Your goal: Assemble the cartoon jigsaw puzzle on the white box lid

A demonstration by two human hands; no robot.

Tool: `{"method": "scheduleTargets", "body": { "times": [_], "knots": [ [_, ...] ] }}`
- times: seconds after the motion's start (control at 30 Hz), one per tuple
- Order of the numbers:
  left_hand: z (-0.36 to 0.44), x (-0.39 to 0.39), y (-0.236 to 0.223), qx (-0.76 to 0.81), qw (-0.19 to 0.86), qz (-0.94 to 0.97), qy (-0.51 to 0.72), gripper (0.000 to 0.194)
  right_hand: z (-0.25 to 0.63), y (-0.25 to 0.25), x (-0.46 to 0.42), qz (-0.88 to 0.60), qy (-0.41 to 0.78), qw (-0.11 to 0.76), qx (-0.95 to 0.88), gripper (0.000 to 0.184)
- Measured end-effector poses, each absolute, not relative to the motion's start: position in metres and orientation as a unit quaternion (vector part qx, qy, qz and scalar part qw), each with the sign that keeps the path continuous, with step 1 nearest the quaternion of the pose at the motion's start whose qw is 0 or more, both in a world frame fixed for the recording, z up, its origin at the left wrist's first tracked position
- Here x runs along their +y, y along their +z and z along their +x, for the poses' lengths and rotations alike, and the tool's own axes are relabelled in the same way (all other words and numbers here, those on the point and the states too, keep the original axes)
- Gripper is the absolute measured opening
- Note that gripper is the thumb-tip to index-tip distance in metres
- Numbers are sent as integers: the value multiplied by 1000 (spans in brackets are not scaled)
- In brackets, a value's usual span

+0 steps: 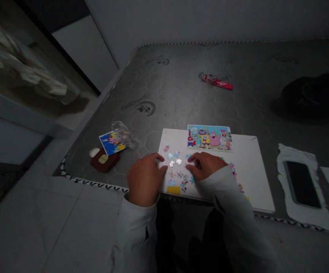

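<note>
My left hand (146, 178) rests at the left edge of a white board (255, 170), thumb and index finger closed around a small pale jigsaw piece. Across from it, my right hand (207, 165) pinches another small piece at its fingertips, mostly hidden by them. Between the hands lie several loose jigsaw pieces (178, 162), some light and shiny, others coloured (183, 185). A cartoon picture card (210, 138) sits at the board's back edge. More coloured pieces (233, 170) show past my right wrist, partly covered by the sleeve.
Left of the board are a clear plastic bottle (124, 134), a cartoon card (110, 142) and a brown case (104, 160). A yellow slip (173, 189) lies at the board's front edge. A phone (302, 184) rests on white paper at right. Farther back is a red packet (217, 82).
</note>
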State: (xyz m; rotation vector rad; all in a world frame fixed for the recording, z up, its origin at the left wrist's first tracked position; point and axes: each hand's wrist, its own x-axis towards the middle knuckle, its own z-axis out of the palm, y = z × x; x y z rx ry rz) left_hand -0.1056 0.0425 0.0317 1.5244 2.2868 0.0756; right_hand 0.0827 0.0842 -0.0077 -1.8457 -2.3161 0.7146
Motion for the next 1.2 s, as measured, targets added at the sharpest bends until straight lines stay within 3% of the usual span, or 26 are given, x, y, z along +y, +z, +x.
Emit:
{"method": "scheduleTargets", "body": {
  "times": [0.53,0.87,1.2],
  "knots": [
    [-108,42,33,812,194,548,46,27,81,-3,87,-601,259,-3,-756,20],
    [-105,41,35,811,195,549,50,19,76,3,86,-607,254,-34,-753,22],
    [-106,41,35,808,196,553,55,18,78,-1,86,-596,262,12,-759,15]
  ]
}}
